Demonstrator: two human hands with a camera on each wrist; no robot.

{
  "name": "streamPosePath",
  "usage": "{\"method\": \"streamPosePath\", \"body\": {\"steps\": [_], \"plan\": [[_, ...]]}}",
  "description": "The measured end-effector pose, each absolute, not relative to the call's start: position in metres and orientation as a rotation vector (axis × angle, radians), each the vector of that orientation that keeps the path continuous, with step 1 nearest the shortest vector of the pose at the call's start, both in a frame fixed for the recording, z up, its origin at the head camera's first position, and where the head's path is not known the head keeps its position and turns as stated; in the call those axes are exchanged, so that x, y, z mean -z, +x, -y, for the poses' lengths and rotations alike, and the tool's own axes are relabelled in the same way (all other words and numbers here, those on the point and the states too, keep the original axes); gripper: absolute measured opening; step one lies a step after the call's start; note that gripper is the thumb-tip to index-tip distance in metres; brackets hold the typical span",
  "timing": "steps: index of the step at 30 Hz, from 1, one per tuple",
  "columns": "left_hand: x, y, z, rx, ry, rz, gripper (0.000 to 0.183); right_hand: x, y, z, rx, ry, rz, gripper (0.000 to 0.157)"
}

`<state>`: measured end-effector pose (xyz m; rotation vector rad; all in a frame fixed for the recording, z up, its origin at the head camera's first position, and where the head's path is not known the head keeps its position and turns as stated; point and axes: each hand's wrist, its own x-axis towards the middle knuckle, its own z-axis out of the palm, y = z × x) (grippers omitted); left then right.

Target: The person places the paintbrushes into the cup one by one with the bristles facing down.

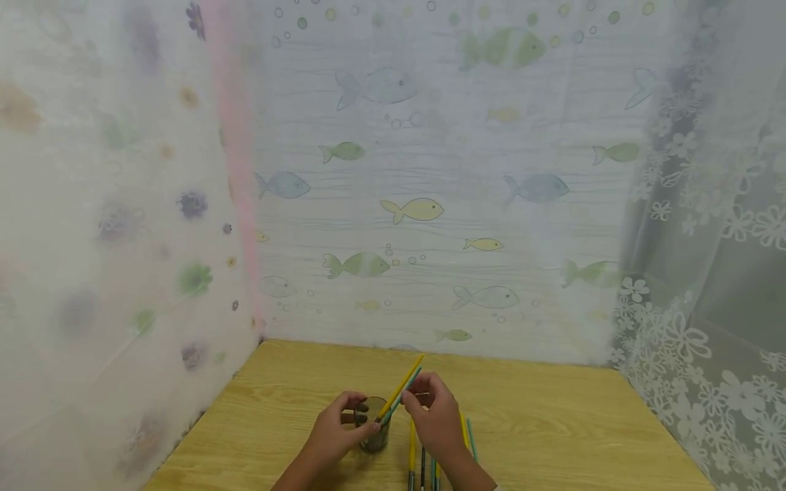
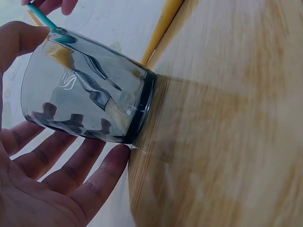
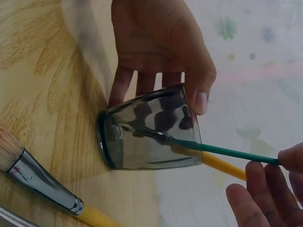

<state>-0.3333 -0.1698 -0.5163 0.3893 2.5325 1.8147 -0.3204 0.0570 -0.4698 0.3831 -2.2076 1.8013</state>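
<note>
My left hand [image 1: 331, 431] holds a clear grey drinking glass [image 2: 42, 94], its thumb at the rim and its fingers along the opposite side. The glass stands at the wooden tabletop. Inside it, bristles down, lean a yellow-handled paintbrush [image 1: 405, 383] and a teal-handled paintbrush [image 3: 236, 153]. My right hand [image 1: 437, 417] pinches the teal handle between thumb and fingertips near its upper end. The yellow handle slants up beside it, out over the rim. Through the glass wall the bristles of the yellow brush show near the bottom.
To the right of the glass, several more paintbrushes lie on the wooden table [image 1: 540, 423], among them a yellow one [image 1: 412, 447], a dark one [image 1: 422, 467] and a teal one [image 1: 471, 436]. My right forearm partly covers them. Printed curtains [image 1: 424, 273] enclose the table's back and sides.
</note>
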Motion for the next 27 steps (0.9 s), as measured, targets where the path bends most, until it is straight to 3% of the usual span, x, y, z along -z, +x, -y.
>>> {"method": "streamPosePath", "body": {"steps": [27], "plan": [[0.519, -0.295, 0.151, -1.85, 0.335, -2.561, 0.069, 0.481, -0.301, -0.076, -1.825, 0.459, 2.351, 0.02]]}}
